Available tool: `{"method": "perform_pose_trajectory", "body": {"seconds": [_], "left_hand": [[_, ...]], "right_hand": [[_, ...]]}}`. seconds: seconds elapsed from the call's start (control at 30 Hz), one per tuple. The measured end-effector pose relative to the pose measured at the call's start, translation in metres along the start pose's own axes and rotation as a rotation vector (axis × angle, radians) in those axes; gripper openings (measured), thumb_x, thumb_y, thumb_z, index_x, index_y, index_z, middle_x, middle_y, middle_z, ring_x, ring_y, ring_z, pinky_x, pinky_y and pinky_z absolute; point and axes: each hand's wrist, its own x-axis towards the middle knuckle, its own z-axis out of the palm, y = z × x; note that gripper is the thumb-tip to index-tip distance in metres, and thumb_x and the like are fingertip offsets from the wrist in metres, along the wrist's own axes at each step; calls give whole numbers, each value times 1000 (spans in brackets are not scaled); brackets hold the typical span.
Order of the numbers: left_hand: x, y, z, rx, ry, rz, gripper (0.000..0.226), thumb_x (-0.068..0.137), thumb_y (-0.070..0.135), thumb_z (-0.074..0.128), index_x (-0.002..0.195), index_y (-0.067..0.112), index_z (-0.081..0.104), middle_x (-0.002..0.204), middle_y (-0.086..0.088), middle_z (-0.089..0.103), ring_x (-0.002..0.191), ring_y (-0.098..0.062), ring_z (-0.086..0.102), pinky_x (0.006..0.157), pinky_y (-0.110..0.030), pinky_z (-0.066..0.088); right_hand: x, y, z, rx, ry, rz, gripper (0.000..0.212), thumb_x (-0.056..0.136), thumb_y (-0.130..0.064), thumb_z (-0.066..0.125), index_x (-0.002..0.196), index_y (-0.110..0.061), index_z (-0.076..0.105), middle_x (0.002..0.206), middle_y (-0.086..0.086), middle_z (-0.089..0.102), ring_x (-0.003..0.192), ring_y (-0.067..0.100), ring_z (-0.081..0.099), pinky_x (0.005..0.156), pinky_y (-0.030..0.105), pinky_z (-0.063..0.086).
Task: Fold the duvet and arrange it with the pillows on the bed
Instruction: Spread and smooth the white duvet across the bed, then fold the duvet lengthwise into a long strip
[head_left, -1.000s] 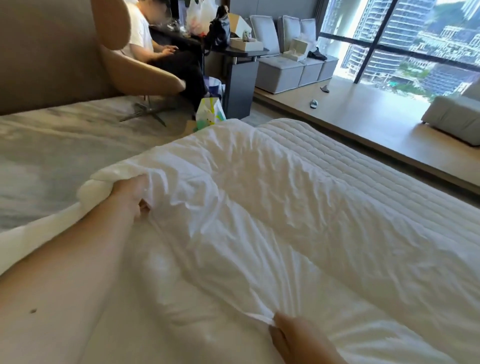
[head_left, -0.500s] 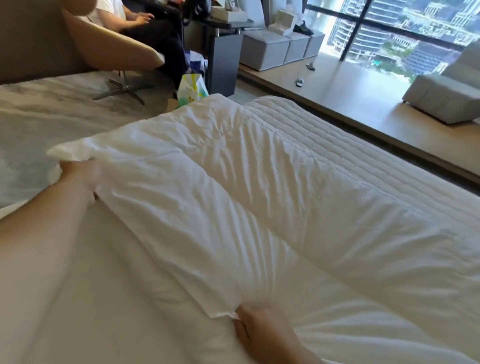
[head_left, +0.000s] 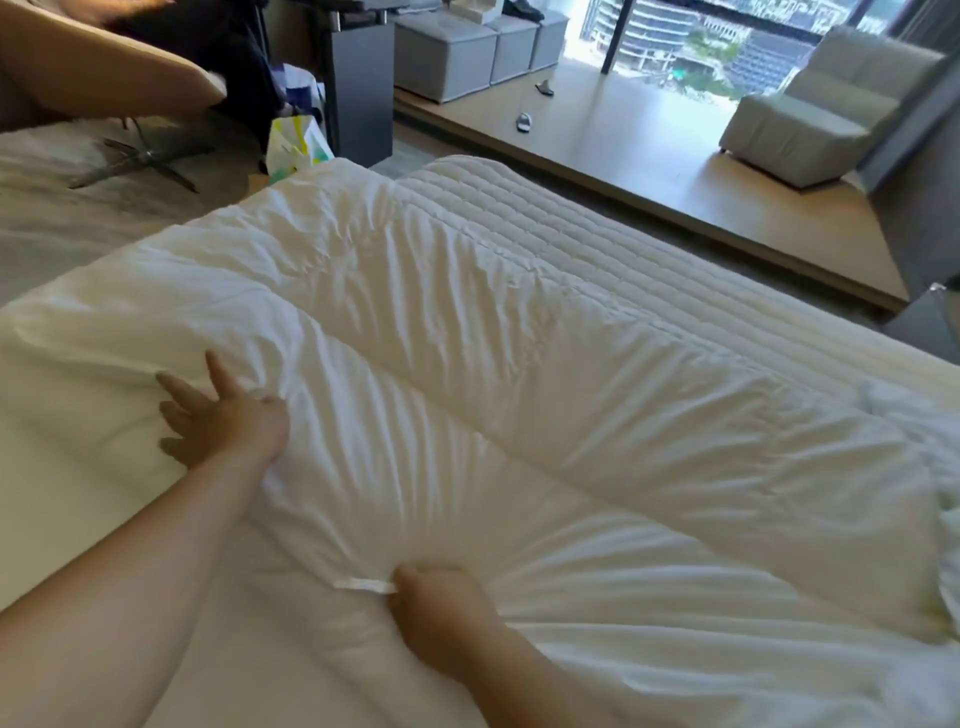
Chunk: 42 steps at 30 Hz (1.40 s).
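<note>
The white duvet (head_left: 467, 364) lies folded lengthwise across the bed (head_left: 597, 249), its near layer wrinkled and doubled over a long crease. My left hand (head_left: 223, 415) rests open with fingers spread on the duvet's left part, near the folded edge. My right hand (head_left: 436, 603) pinches the duvet's near edge at the bottom centre, a small fabric tab sticking out beside its fingers. The quilted mattress cover shows bare along the far side. A bit of white bedding (head_left: 935, 467) shows at the right edge; whether it is a pillow I cannot tell.
A tan swivel chair (head_left: 104, 73) with a seated person stands at the upper left. Beside it are a colourful paper bag (head_left: 298, 145) and a dark desk (head_left: 358, 78). A raised wooden platform (head_left: 623, 145) holds grey ottomans, an armchair (head_left: 821, 114) and slippers by the window.
My left hand has let go of the duvet's corner and now lies open on the fabric, further right. The duvet has been laid down flatter. My right hand still grips the near edge.
</note>
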Motion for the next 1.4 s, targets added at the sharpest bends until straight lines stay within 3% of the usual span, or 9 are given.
{"method": "perform_pose_trajectory", "body": {"seconds": [0.2,0.37,0.57,0.7,0.9,1.03,1.17,1.27,1.4], "left_hand": [[-70,-6,34,397,-118,609,55,99,50,20,153,38,17,165,-5,2,150,-32,-1,115,-61,2],[-93,-10,50,480,-282,627,57,98,56,17,153,42,18,165,3,8,150,-25,8,117,-57,7],[-118,18,50,463,-237,591,67,94,65,23,151,30,29,163,-3,16,150,-28,10,114,-61,9],[-190,65,79,447,-277,782,69,97,61,17,155,25,18,165,-3,4,151,-26,2,117,-57,3],[-353,139,162,407,-487,1070,61,100,56,18,156,32,8,165,-2,-7,152,-24,-1,118,-53,2],[-421,138,210,539,-570,1152,69,91,66,-3,155,37,-5,164,1,-16,150,-24,-14,118,-55,-6],[-427,122,230,675,-560,1107,93,66,67,-26,153,37,-14,161,4,-24,149,-23,-21,117,-53,-11],[-424,123,235,715,-565,1076,80,80,70,-15,153,37,-15,161,4,-24,149,-23,-19,118,-52,-9],[-427,132,239,787,-552,1062,62,99,56,5,153,35,-16,162,1,-22,150,-24,-16,119,-52,-3]], "right_hand": [[-59,20,-30,251,50,-63,33,95,-43,46,90,-16,64,88,5,66,83,25,59,71,33,44],[-104,95,-57,205,342,113,31,97,-30,46,68,-17,44,68,-4,46,64,17,45,60,31,34],[-162,241,-93,-181,334,542,27,94,-31,43,106,-16,62,112,6,59,99,30,56,80,36,42],[-207,303,-112,-361,148,815,40,93,-27,33,130,-21,46,138,6,45,127,31,36,108,55,19],[-282,371,-136,-502,120,1108,51,94,-23,29,145,-25,23,157,7,7,141,42,0,102,73,6],[-329,411,-136,-311,328,1129,63,92,-31,42,146,-33,9,154,4,3,123,38,36,92,50,38],[-358,428,-119,-110,506,1078,72,89,-40,51,145,-33,7,144,9,16,103,35,53,82,41,46],[-367,434,-112,136,603,1144,82,87,-46,56,148,-22,7,137,15,28,103,37,57,81,40,47],[-368,438,-130,197,679,1072,45,88,-39,55,117,-7,43,112,16,60,99,36,60,75,37,43]]}}
